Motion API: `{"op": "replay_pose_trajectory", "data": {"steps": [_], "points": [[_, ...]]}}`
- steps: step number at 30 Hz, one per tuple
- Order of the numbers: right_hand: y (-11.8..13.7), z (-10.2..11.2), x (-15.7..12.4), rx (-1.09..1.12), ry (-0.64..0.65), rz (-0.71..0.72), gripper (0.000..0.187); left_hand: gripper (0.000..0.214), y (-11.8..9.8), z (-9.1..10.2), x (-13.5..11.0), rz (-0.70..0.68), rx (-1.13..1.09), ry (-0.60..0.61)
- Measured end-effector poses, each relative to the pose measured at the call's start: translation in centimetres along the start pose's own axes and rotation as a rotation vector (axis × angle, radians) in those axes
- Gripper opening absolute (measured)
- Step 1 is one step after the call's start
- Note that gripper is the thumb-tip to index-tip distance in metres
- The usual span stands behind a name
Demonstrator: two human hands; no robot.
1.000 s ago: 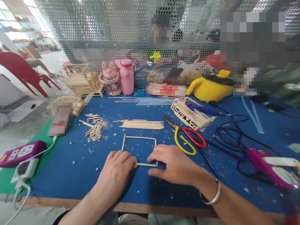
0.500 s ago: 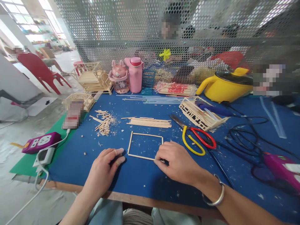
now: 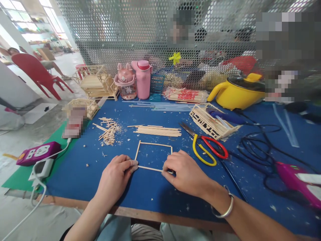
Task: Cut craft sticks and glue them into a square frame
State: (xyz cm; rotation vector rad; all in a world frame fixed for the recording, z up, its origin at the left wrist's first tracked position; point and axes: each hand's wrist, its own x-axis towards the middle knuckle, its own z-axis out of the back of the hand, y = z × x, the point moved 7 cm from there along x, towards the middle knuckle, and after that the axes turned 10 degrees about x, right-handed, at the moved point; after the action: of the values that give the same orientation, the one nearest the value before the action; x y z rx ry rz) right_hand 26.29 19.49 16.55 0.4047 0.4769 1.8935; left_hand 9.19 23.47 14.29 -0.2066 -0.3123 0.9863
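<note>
Blue table (image 3: 75,174), one stick frame (image 3: 153,144), two hands

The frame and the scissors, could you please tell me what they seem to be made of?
Frame: thin sticks, pale and matt, likely bare wood or bamboo. Scissors: grey, dull-shining blades, probably steel; glossy red and yellow handles, apparently plastic.

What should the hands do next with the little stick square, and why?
Probably gently squeeze the near stick's two ends against the side sticks. The stick square lies flat on the table, the left hand touches its near-left corner with its fingertips, and the right hand covers its near-right corner.
</note>
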Motion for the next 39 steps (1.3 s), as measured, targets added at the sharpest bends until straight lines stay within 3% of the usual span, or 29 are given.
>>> {"op": "replay_pose_trajectory", "data": {"steps": [6,10,13,18,28,32,36,39], "points": [[-0.6,2.4,-0.9,0.079,0.043,0.035,0.011,0.028,0.1,-0.4,-0.1,0.008,0.037,0.026],[-2.6,3.7,-1.9,0.134,0.125,-0.072,0.006,0.028,0.0,-0.3,-0.1,-0.022,0.027,-0.011],[-3.3,3.2,-2.0,0.139,0.18,-0.097,0.011,0.028,-0.2,-0.3,-0.1,-0.034,0.019,-0.03],[-2.6,2.1,-1.6,0.198,0.2,0.007,0.018,0.028,-0.2,-0.2,-0.2,-0.016,0.032,-0.03],[-2.3,1.8,-1.4,0.217,0.216,0.055,0.018,0.027,-0.4,-0.4,-0.3,-0.009,0.057,-0.009],[-2.7,2.7,-1.5,0.2,0.153,0.004,0.016,0.027,-0.4,-0.4,-0.3,0.002,0.059,-0.005],[-4.4,4.1,-1.3,0.14,-0.022,-0.129,0.01,0.027,-0.5,-0.4,-0.2,0.035,0.056,0.009],[-5.4,4.4,-1.1,0.114,-0.127,-0.181,0.017,0.027,-0.6,-0.3,-0.3,0.05,0.049,0.011]]}}
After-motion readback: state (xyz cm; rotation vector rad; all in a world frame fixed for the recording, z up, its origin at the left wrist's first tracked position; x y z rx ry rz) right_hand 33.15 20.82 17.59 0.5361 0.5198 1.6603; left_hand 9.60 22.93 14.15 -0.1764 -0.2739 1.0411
